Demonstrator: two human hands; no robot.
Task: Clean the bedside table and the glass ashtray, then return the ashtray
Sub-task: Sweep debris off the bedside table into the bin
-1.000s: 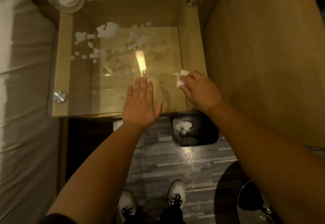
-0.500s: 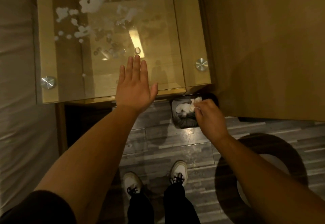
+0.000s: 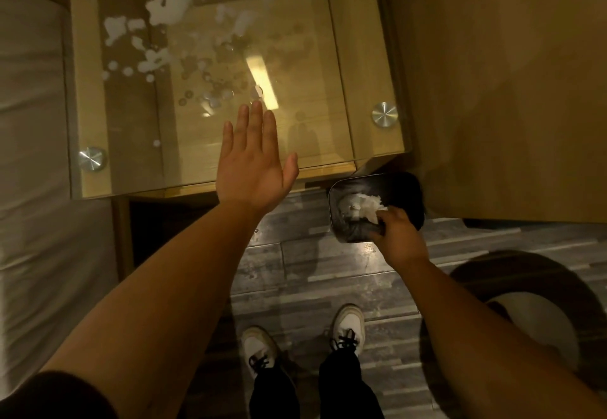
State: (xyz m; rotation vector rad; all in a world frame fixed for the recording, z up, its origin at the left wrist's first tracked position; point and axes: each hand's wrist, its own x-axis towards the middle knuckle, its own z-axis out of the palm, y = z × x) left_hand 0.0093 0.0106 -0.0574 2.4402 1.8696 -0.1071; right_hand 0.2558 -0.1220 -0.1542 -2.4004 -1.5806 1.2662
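Foam patches [image 3: 169, 8] on glass tabletop [image 3: 368, 67] — grey plank floor [image 3: 295, 274] below.

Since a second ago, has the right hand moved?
Yes. The right hand with its tissue left the glass tabletop, coming down past its front edge to the black bin.

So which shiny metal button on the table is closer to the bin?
The metal button at the table's right front corner, above the bin; the other button sits by the bed.

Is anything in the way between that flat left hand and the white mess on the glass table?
Nothing visible. The left hand lies open over the glass table; bare glass separates it from the white mess.
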